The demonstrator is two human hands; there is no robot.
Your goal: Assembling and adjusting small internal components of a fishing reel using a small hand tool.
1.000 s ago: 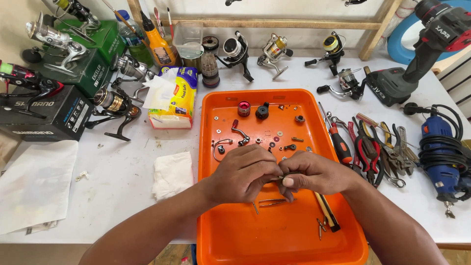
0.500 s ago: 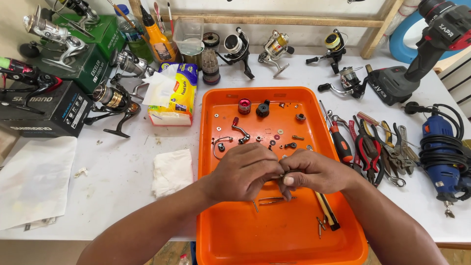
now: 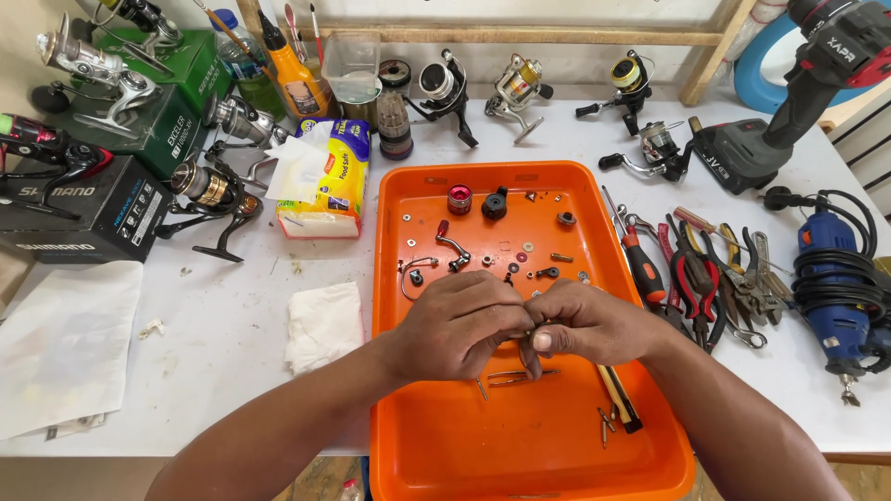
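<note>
Looked down on a white workbench [image 3: 232, 390], cluttered pretty much edge to edge. Had an orange tray [image 3: 520, 464] sitting dead centre at the near edge.

Closest in: left hand [image 3: 455, 325] and right hand [image 3: 594, 320] brought together over the middle of the tray, knuckles nearly touching. Fingertips of both pressed in on a small metal part [image 3: 527, 336] right at the seam between them. Mostly buried under fingers, so couldn't tell its shape or which way its long axis ran. Neither hand nearer than the other, really; sat square between the two, held clear of the tray floor.

Just below the hands: thin tweezers [image 3: 520, 376] lying flat, and a black-and-yellow tool [image 3: 620, 399] off to the right.

Beyond the knuckles: loose screws and washers [image 3: 520, 255] scattered about, plus a red knob [image 3: 459, 199] near the far rim.

Off the tray: folded tissue [image 3: 323, 325] on the left, a screwdriver and pliers [image 3: 687, 274] on the right, a blue rotary tool [image 3: 835, 288] past those.

Way at the back: spinning reels [image 3: 520, 83] lined up, and a cordless drill [image 3: 789, 111] in the corner.
</note>
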